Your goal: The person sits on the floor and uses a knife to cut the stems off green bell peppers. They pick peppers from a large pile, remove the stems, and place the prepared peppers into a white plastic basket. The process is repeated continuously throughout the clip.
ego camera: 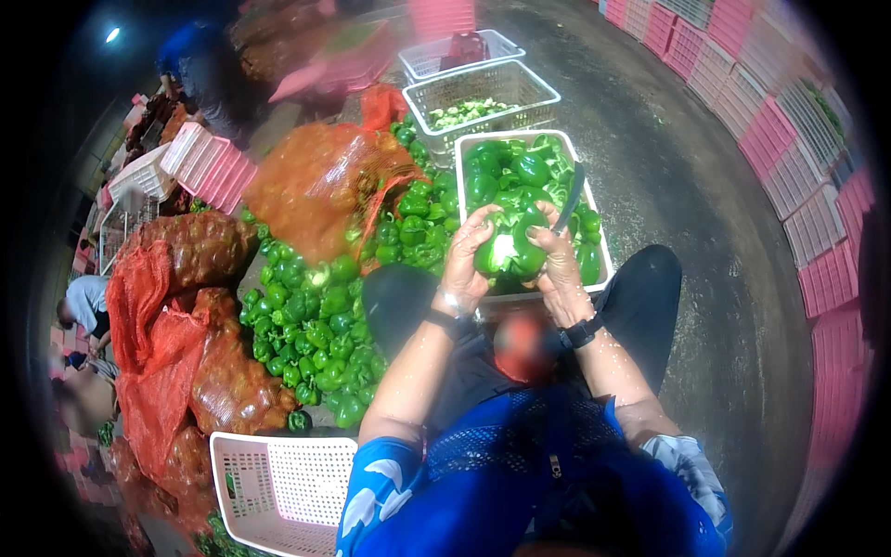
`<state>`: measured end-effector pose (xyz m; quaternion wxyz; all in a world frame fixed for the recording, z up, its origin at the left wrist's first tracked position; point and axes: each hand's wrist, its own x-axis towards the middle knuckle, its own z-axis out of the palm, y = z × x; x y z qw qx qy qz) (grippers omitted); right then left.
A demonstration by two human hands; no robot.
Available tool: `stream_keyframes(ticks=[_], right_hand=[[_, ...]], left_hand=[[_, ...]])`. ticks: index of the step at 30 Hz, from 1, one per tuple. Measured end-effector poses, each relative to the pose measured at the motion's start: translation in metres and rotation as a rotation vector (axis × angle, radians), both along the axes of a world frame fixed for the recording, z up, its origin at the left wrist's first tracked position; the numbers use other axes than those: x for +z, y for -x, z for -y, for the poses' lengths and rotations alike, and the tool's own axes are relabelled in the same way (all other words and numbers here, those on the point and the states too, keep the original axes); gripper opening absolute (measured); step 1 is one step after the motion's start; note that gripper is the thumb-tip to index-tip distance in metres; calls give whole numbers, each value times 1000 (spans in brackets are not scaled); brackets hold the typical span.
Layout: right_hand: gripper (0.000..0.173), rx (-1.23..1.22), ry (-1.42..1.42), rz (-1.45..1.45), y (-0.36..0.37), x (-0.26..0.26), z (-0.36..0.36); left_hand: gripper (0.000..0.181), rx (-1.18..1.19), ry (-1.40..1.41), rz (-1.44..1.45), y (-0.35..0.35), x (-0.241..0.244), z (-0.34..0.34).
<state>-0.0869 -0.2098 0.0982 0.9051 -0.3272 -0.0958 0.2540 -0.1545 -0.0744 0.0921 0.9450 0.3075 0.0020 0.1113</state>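
My left hand (468, 261) and my right hand (559, 263) grip a green bell pepper (532, 256) from both sides. A pale patch shows on the side facing me; whether it is cut flesh or glare is unclear. A knife (573, 195) also rests in my right hand, its dark blade pointing up and away from me. Just below and beyond my hands is a white plastic crate (514, 134), filled with green bell peppers (532, 169) and some paler green pieces. The crate stands between my knees.
Loose bell peppers (334, 334) cover the floor at left, beside orange mesh sacks (327, 184). Beyond my crate, another white crate (480, 69) holds pale green scraps. An additional white crate (313, 480) lies behind my left elbow. Stacked pink and white crates (779, 132) line the right.
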Motion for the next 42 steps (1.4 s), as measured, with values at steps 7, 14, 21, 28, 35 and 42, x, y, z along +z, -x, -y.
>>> stream_keyframes(ticks=[7, 14, 21, 28, 35, 42], right_hand=[[46, -128, 13, 123, 1, 6, 1], [50, -52, -198, -28, -3, 1, -3], [50, 70, -270, -67, -14, -4, -2], [47, 172, -87, -65, -11, 8, 12], [46, 76, -21, 106, -6, 16, 7], [42, -451, 295, 592, -25, 47, 36]], left_hand=[[37, 53, 67, 20, -11, 2, 5], [37, 68, 145, 20, -14, 1, 9], [39, -14, 175, 56, -16, 1, 0], [39, -74, 85, 32, -9, 10, -8], [40, -58, 122, 67, -3, 11, -8], [33, 136, 147, -109, 16, 4, -35]])
